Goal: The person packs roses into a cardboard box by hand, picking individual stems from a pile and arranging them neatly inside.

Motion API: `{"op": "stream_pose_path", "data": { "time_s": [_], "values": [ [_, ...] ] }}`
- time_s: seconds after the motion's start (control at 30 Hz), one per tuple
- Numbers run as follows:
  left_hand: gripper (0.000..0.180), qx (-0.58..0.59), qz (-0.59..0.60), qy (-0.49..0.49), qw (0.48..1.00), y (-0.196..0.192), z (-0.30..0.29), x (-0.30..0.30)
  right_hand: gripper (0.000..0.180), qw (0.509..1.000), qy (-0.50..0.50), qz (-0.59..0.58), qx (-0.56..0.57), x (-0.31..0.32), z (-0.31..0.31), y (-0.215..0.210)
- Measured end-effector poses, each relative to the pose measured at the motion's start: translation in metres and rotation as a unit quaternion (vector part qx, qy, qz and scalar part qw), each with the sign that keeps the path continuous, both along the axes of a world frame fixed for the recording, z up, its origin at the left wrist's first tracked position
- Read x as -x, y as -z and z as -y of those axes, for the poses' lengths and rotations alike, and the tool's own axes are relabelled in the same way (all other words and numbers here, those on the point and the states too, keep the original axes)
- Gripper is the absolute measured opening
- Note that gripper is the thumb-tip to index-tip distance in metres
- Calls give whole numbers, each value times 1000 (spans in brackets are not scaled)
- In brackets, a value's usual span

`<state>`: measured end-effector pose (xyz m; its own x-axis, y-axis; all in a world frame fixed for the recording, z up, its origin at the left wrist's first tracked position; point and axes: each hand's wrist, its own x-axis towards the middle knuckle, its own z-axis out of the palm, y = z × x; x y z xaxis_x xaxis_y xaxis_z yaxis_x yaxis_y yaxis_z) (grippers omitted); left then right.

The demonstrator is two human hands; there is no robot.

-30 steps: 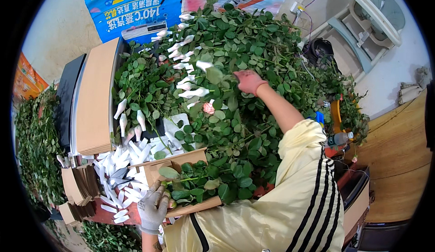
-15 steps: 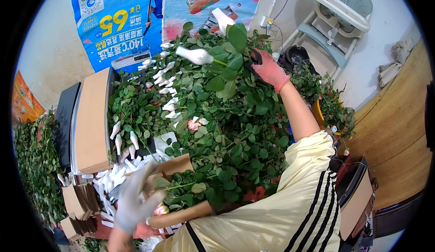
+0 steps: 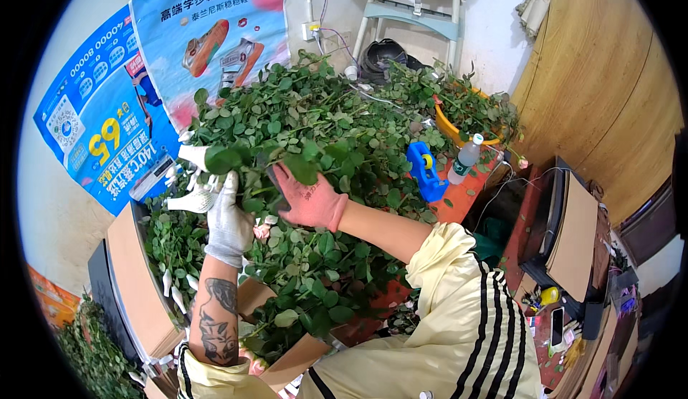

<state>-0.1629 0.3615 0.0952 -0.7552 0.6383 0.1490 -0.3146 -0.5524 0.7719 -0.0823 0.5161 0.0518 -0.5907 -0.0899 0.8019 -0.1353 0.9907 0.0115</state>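
Since the earlier frame, the left hand (image 3: 231, 216) has gone up from the cardboard wrap (image 3: 297, 362) to the white-netted rose buds (image 3: 193, 200), and the right hand (image 3: 309, 197) has come lower over the leafy stems (image 3: 261, 177). These two buds are well to the left of the blue tape dispenser (image 3: 428, 171); the right hand lies between them and it. The right grip seems bent around the stems, but leaves hide the fingertips, so I cannot tell how firmly it closes. The left grip is beside the lower bud, its fingers close together; whether it pinches is also not clear. If the left fingers press too strongly, the bud may be bruised or its net may slip. If the stems are pulled sideways, leaves could catch in the pile and tear. The forearm, reaching over the wrap, left of the dispenser and nearer the body, might also knock the pink rose (image 3: 254, 364) there.
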Motion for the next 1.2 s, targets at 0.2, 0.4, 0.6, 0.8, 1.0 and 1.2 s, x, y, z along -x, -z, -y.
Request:
{"op": "stream_pose_path", "data": {
  "time_s": [0.2,0.4,0.6,0.8,1.0,1.2],
  "values": [
    [74,133,-336,18,932,-66,28,-39,46,990,134,34,41,-31,-88,-93],
    [84,303,-292,-105,901,-61,182,-21,40,900,44,-272,338,-131,-238,-187],
    [73,301,-134,-222,918,13,307,-25,37,927,-90,-283,229,-151,-179,-262],
    [70,307,-37,-292,905,60,348,-69,36,963,-94,-203,153,31,-176,-188],
    [71,293,13,-344,892,79,356,-96,56,971,185,115,-99,238,-82,-122],
    [72,284,49,-370,883,95,358,-125,30,853,92,460,-229,212,14,54]
  ]
}}
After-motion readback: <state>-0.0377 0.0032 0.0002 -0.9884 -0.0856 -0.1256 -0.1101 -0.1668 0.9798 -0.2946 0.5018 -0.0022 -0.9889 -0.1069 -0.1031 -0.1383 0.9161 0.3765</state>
